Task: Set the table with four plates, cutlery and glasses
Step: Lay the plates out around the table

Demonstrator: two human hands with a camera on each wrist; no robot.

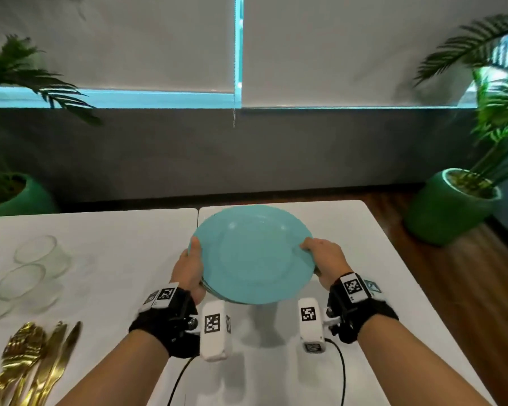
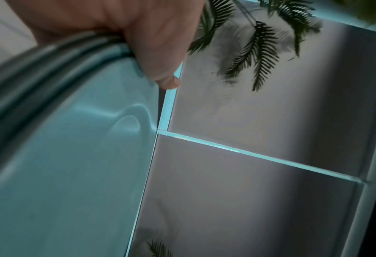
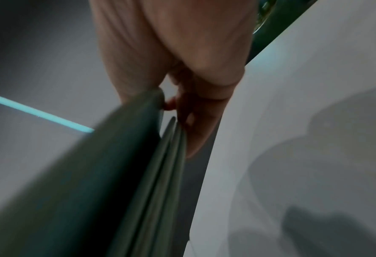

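Note:
A stack of turquoise plates (image 1: pixel 254 256) hangs above the white table (image 1: pixel 115 259), held at both sides. My left hand (image 1: pixel 189 268) grips the stack's left rim, thumb on top; the left wrist view shows the plates (image 2: pixel 61 165) and several stacked rims under the thumb. My right hand (image 1: pixel 323 259) grips the right rim, thumb on the top plate and fingers beneath; in the right wrist view the plates (image 3: pixel 116 173) show a gap between the top plate and the ones below. Clear glasses (image 1: pixel 38 262) stand at the table's left. Gold cutlery (image 1: pixel 33 358) lies at the front left.
Potted palms in green pots stand on the floor at the left (image 1: pixel 9 197) and right (image 1: pixel 452 203) of the table. A dark wall and white blinds rise behind the table's far edge. Wood floor runs along the table's right side.

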